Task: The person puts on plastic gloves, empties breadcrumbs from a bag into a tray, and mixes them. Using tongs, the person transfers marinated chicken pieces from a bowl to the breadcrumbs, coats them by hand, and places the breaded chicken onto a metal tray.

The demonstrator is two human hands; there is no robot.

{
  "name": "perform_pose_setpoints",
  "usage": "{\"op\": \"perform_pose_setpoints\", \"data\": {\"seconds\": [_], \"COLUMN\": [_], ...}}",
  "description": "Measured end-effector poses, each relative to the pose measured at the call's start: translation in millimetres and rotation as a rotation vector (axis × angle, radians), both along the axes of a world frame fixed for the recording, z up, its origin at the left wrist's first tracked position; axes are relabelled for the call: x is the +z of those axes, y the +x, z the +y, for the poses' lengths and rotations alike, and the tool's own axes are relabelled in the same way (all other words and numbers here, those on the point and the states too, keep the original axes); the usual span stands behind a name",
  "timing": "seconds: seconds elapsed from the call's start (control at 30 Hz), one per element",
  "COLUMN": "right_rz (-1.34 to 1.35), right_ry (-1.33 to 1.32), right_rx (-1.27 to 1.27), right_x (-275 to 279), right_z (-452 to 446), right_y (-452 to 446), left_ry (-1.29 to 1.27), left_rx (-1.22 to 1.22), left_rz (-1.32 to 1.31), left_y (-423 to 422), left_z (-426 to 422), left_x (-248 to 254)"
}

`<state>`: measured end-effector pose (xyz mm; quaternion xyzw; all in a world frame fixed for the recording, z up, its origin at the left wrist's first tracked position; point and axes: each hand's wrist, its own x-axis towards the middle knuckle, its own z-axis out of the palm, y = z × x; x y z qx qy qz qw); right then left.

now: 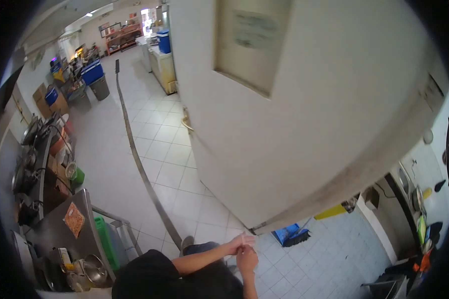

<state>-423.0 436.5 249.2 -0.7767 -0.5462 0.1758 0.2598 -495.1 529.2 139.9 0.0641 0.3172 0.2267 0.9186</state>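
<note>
My left hand is held out low in front of my body, its fingers stretched out, with a pale, shiny look that may be a thin clear glove. Against it, just below, is my right hand, its fingers closed at the left palm. What they pinch is too small to make out. Both hands are over the tiled floor, near the bottom corner of a large white door.
A blue dustpan and black-bristled brush lie beyond the hands. On the left stand a steel table with metal bowls and a green crate. A dark strip runs along the floor.
</note>
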Motion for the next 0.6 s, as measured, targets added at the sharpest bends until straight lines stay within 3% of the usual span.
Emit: {"op": "perform_pose_setpoints", "data": {"seconds": [0.1, 0.2, 0.3, 0.37, 0.43, 0.5, 0.6], "right_rz": [0.081, 0.072, 0.109, 0.138, 0.159, 0.176, 0.238], "right_ry": [-0.053, 0.056, 0.11, 0.088, 0.027, 0.152, 0.195], "right_rx": [-0.193, -0.248, -0.37, -0.475, -0.48, -0.491, -0.607], "right_x": [13, -7, -21, -12, -13, -18, -25], "right_z": [-36, -67, -77, -81, -87, -94, -99], "right_y": [37, 79, 106, 117, 131, 151, 183], "left_ry": [0.054, 0.116, 0.209, 0.84, 0.584, 0.355, 0.1], "left_rx": [-0.246, -0.369, -0.47, -0.821, -0.695, -0.713, -0.652], "left_rz": [-0.33, -0.168, -0.038, 0.074, 0.091, 0.0, -0.057], "left_y": [47, 101, 146, 162, 183, 212, 248], "left_z": [-18, -38, -41, -33, -32, -23, -47], "left_x": [-54, -71, -43, -46, -68, -69, -6]}}
